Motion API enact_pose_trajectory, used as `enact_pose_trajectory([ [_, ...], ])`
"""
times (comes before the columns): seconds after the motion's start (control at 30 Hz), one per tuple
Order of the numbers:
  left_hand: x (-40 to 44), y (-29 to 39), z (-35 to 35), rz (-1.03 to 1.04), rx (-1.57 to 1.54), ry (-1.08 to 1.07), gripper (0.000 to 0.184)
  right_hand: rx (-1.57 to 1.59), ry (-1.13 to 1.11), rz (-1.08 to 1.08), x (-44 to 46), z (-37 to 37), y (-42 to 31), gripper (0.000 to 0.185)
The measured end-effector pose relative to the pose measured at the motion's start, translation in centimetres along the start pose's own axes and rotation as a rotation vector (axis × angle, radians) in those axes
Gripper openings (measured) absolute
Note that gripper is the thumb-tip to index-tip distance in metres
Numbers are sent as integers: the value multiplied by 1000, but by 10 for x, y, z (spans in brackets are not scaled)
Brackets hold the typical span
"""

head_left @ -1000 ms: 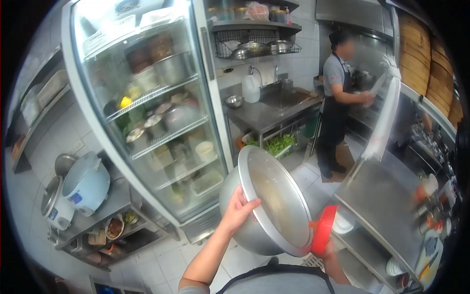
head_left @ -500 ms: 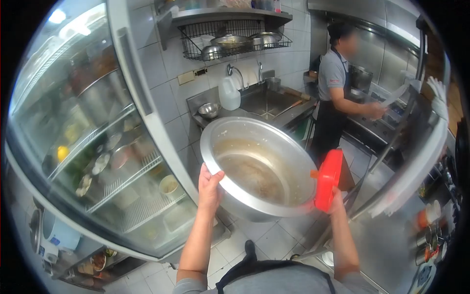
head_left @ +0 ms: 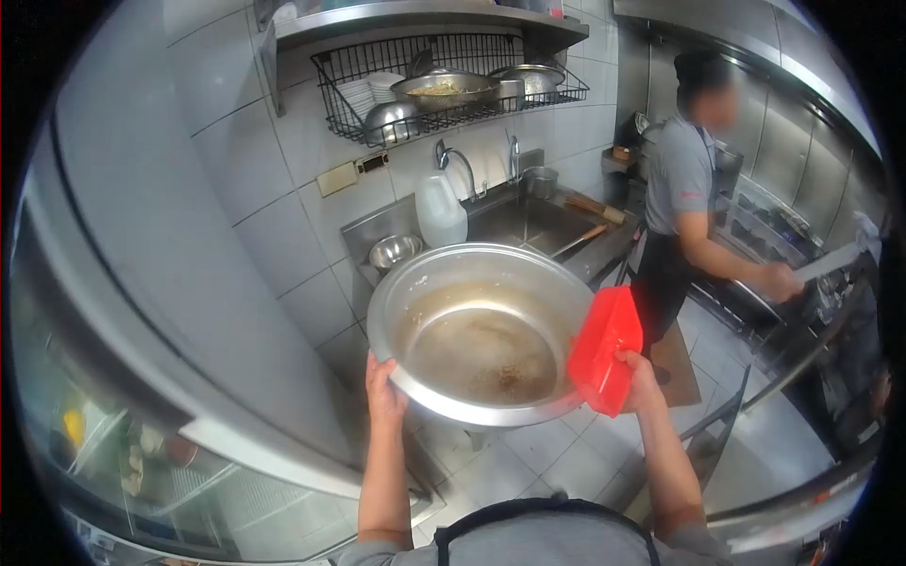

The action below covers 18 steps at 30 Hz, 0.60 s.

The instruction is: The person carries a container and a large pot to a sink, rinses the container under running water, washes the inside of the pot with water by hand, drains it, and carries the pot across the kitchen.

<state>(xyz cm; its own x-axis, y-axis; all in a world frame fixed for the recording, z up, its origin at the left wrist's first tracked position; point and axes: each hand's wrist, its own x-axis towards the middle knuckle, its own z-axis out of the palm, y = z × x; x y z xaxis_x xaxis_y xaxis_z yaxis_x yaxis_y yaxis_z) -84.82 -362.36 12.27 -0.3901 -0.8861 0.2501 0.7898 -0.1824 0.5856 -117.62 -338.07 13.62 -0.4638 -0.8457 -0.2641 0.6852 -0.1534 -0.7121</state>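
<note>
A large, wide metal basin (head_left: 491,413) is held out in front of me, with a little murky liquid and brown residue at its bottom. My left hand (head_left: 385,391) is closed on the near left rim, thumb on top. My right hand (head_left: 640,381) is closed on a red plastic container (head_left: 609,341), which is pressed against the basin's right rim. Whether those fingers also touch the basin is hidden behind the red container.
Ahead is a sink (head_left: 510,219) with a plastic jug (head_left: 441,212) and small metal bowl (head_left: 395,252) beside it. A wire rack (head_left: 453,52) holds dishes above. A glass-door fridge (head_left: 217,509) stands left. A co-worker (head_left: 681,179) stands right, at the stove.
My view has turned and moved closer to the sink. The basin has come more level, still in my hands with the red container. The fridge has slid toward the lower left.
</note>
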Motion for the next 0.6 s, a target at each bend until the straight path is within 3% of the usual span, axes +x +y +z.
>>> enact_pose_trajectory([
  [0.17,25,-32,-34,103,51,215,52,-125,-93,37,77,22,-23,31],
  [0.3,36,-54,-42,206,78,300,46,-207,-221,206,146,13,-44,31],
  [0.5,33,-66,-44,130,554,687,59,-565,-307,254,203,14,-102,31],
  [0.57,30,-73,-37,151,698,897,64,-400,-398,288,249,-9,-112,31],
  [0.6,27,-71,-24,149,789,835,62,-343,-416,297,269,-14,-118,32],
])
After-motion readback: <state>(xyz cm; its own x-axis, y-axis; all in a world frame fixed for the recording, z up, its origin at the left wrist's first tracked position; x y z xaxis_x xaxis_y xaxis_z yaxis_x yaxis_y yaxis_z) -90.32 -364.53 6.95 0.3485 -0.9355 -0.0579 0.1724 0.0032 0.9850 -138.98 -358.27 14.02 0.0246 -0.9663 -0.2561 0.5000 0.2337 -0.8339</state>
